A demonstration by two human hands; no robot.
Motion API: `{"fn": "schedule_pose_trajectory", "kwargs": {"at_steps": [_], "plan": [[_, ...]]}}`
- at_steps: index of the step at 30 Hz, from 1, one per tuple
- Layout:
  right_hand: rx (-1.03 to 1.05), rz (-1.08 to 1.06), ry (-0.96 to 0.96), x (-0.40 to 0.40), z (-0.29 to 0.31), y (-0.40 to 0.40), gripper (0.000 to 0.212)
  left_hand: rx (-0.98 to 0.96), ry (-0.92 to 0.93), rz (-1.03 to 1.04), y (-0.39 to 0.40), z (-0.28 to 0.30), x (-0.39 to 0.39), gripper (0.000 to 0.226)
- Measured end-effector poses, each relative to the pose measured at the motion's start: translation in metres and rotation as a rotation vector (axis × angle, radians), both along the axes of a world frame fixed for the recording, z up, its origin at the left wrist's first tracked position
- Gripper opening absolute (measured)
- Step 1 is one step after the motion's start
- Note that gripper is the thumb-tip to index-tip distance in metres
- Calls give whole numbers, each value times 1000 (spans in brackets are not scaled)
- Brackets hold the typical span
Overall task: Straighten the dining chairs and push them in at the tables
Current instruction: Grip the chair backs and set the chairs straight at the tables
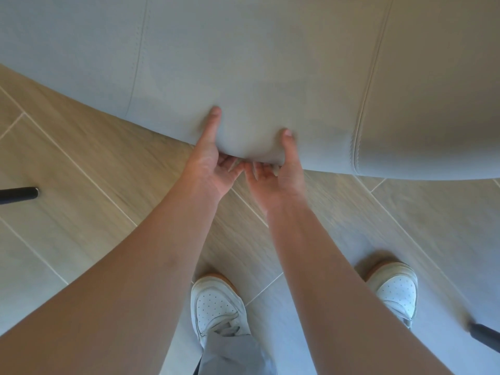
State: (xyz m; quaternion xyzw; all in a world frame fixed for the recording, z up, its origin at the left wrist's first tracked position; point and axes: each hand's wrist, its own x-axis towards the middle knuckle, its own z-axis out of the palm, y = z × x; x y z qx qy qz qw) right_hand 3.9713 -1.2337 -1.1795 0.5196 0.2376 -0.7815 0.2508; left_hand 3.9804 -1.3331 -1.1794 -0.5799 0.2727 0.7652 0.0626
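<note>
A pale grey upholstered dining chair fills the upper half of the view, its stitched cushion edge curving just above my hands. My left hand grips that lower edge, thumb on top and fingers curled underneath. My right hand grips the same edge right beside it, thumb up on the fabric and fingers tucked under. The two hands almost touch. The rest of the chair and any table are out of view.
Wood-look floor tiles lie below. A black chair leg tip shows at the left edge and another black leg at the lower right. My white shoes stand close behind the chair.
</note>
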Motion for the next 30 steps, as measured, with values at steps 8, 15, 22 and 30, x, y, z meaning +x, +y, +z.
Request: {"fn": "schedule_pose_trajectory", "kwargs": {"at_steps": [8, 15, 22, 30], "plan": [[-15, -20, 5, 1, 2, -1, 46, -35, -5, -2, 4, -1, -1, 34], [6, 22, 19, 4, -4, 3, 53, 20, -15, 11, -5, -4, 3, 46], [-4, -50, 7, 1, -3, 2, 51, 38, -1, -7, -8, -8, 4, 51], [63, 6, 36, -5, -2, 14, 52, 13, 21, -13, 3, -5, -3, 38]]}}
